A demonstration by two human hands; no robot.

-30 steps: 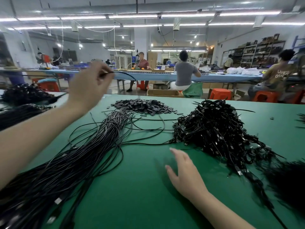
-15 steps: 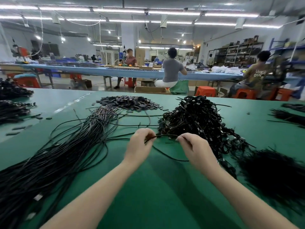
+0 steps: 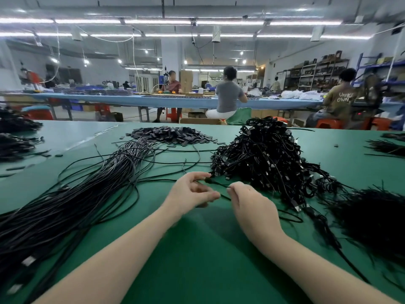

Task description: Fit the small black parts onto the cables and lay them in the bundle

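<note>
Just in front of the tangled heap of cables (image 3: 263,159), your left hand (image 3: 188,194) and right hand (image 3: 252,202) meet over the green tabletop (image 3: 197,249), each with fingers curled to pinch one thin cable (image 3: 217,183), probably to hold it taut for fitting. Beyond that heap to its left lies the pile of small black parts (image 3: 173,133); the long bundle (image 3: 72,200) stretches left of it, likely within reach for laying down.

Left cable bundle (image 3: 54,216) cut off by frame edge; right hand (image 3: 249,202) fingertips hidden.
</note>
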